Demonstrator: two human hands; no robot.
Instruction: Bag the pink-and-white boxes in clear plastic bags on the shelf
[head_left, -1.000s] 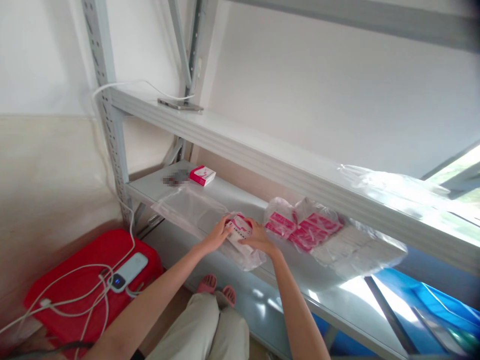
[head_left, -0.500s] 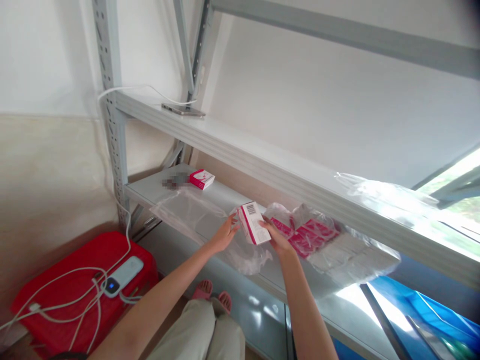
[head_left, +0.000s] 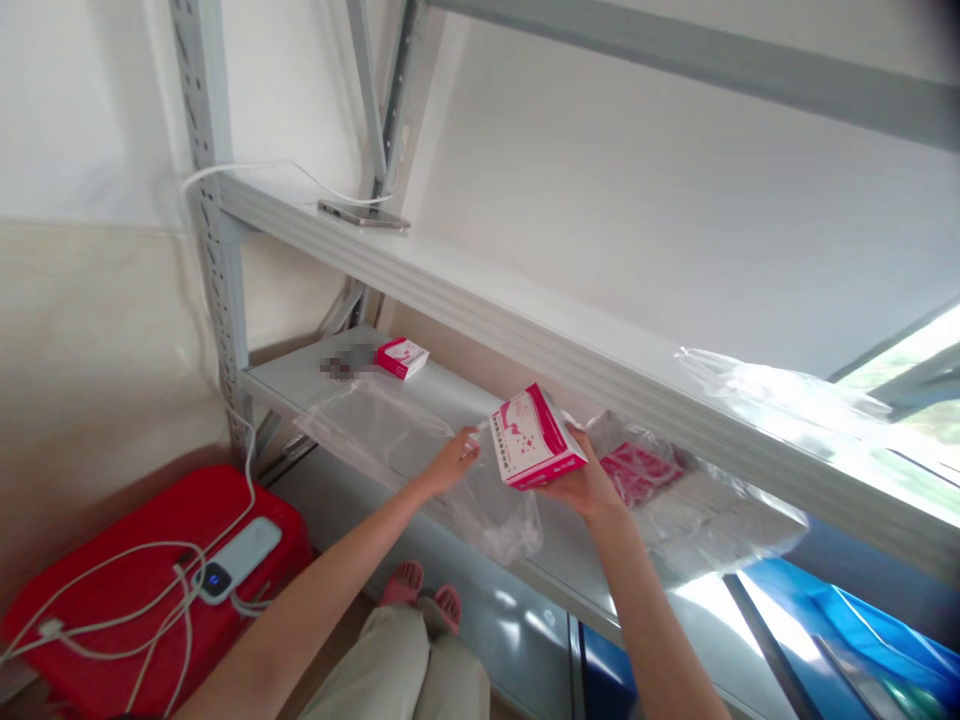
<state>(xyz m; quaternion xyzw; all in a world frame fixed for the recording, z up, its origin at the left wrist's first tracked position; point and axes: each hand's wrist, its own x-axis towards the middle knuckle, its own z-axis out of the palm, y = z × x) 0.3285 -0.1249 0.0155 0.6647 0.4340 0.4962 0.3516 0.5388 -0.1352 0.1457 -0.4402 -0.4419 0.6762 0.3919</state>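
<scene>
My right hand (head_left: 589,485) holds a small white and pink box (head_left: 532,438) up above the middle shelf (head_left: 315,372), its printed face turned toward me. My left hand (head_left: 450,462) pinches the edge of a thin clear plastic bag (head_left: 495,505) that droops over the shelf's front edge. Just right of the held box lies a large clear bag holding several more pink boxes (head_left: 637,468). A single pink and white box (head_left: 403,357) sits alone far back on the left of the shelf.
A flat clear bag (head_left: 375,420) lies on the shelf's left part. A phone (head_left: 364,214) with a white cable rests on the upper shelf. Below left, a red crate (head_left: 150,580) carries a power bank (head_left: 238,562) and cables. Crumpled plastic (head_left: 772,385) sits on the upper shelf at right.
My right hand lifted the box out of the thin bag, raised it and turned it from its barcode side to its printed face. My left hand stayed on the bag.
</scene>
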